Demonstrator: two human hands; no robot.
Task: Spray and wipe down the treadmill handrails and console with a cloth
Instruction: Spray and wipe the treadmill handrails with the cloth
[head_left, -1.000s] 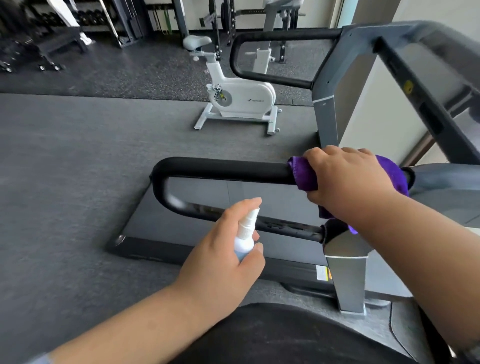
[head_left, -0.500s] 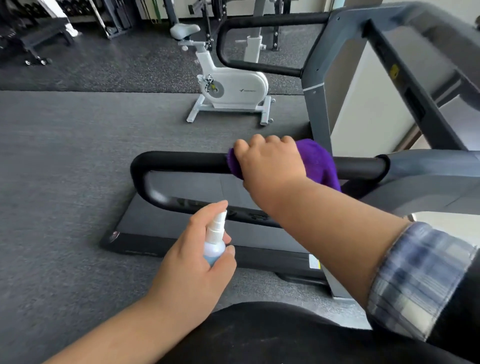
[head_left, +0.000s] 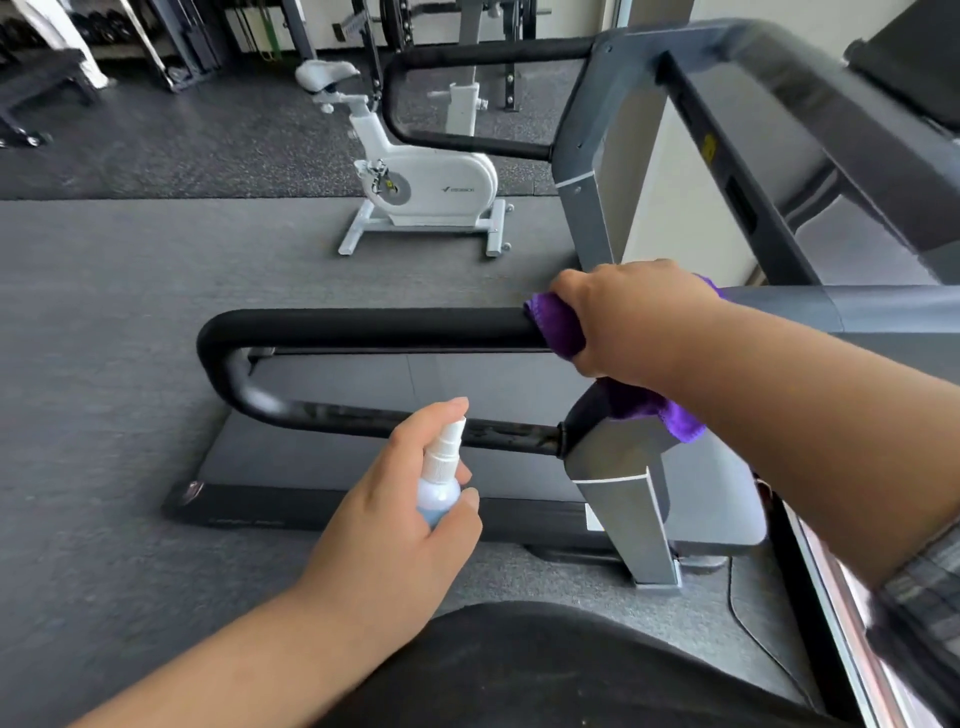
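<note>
the right hand (head_left: 631, 322) is wrapped over the purple cloth (head_left: 556, 325), fingers curled round it and the upper bar of the near handrail (head_left: 363, 325), close to where that bar meets the grey console arm (head_left: 841, 312). a loose tail of cloth hangs below the wrist, beside the grey upright post (head_left: 623, 499). the left hand (head_left: 395, 530) grips the small spray bottle (head_left: 440, 478), one finger up by the white nozzle, which points toward the lower bar of the same loop.

the step in hand looks like wiping the top bar, with spray held ready. most of that bar is bare to the left, so the next move likely calls for sliding the cloth along it to the rounded bend, then following the curve down to the lower bar.

room is good: open floor lies left of the loop, and the white exercise bike (head_left: 426, 187) stands well apart. the tight spots are the post and the bar joints near the hanging cloth. the far handrail (head_left: 467, 52) and the console are not yet reached.
</note>
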